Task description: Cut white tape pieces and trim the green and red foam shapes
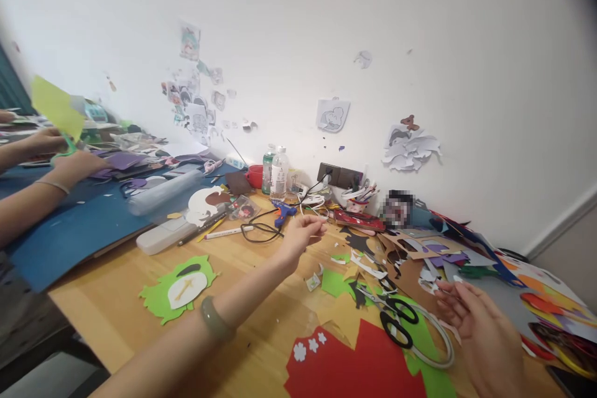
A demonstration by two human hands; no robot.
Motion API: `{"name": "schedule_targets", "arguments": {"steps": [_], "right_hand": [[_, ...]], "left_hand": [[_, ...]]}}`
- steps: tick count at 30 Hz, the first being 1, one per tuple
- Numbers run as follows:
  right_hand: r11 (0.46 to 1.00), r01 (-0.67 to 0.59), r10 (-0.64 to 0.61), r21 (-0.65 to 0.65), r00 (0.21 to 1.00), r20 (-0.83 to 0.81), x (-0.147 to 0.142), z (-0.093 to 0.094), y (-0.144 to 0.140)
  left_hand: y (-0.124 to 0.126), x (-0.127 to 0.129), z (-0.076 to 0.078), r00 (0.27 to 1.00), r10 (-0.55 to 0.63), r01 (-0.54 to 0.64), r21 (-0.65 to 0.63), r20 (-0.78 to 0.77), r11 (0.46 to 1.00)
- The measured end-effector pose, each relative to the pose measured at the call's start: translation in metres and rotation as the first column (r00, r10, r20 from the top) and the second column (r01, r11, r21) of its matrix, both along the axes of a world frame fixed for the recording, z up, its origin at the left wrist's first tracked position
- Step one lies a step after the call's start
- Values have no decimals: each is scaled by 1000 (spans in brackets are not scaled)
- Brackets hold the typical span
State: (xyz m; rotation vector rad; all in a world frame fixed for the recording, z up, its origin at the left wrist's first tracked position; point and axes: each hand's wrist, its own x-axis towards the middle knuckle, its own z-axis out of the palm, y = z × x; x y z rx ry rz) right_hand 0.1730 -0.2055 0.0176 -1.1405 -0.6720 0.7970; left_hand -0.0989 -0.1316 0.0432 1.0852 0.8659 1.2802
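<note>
My left hand (301, 235) reaches out over the middle of the wooden table (116, 311), fingers pinched together just right of a blue glue gun (283, 212). Whether anything small sits between the fingertips is unclear. A grey-green bangle (215, 320) rings that wrist. My right hand (482, 326) hovers at the lower right with its fingers spread and nothing in it. It is over paper scraps, right of black-handled scissors (396, 320).
Another person's hands (60, 158) at the far left cut a yellow-green sheet (56, 107). On the table lie a blue sheet (69, 230), a green cutout (180, 289), red paper (354, 364), black glasses (261, 233), a water bottle (278, 174) and coloured offcuts (443, 255).
</note>
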Motion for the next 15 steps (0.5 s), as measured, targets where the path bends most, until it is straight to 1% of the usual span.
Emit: {"name": "schedule_targets", "arguments": {"steps": [1,3,5,7,9,12,15], "right_hand": [[1000,5,-5,-6,1000,-10,2,-2,1],[1000,5,-5,-16,1000,-28,4,-5,3],[1000,3,-4,-22,999,-39,3,-7,4],[999,8,-9,-32,999,-34,1,-8,3],[999,15,-15,-47,1000,-7,-1,-9,2],[997,5,2,-81,996,85,-6,-11,2],[993,-30,52,-117,981,188,-10,-12,3]], "left_hand": [[2,0,-4,997,-10,11,9,-78,1000],[8,4,-13,969,-61,71,31,-238,997],[17,15,-22,907,-140,173,49,-397,984],[27,31,-30,817,-207,279,56,-538,959],[36,50,-36,723,-230,353,61,-651,934],[47,79,-42,589,-231,428,57,-774,902],[55,101,-45,466,-230,481,26,-855,877]]}}
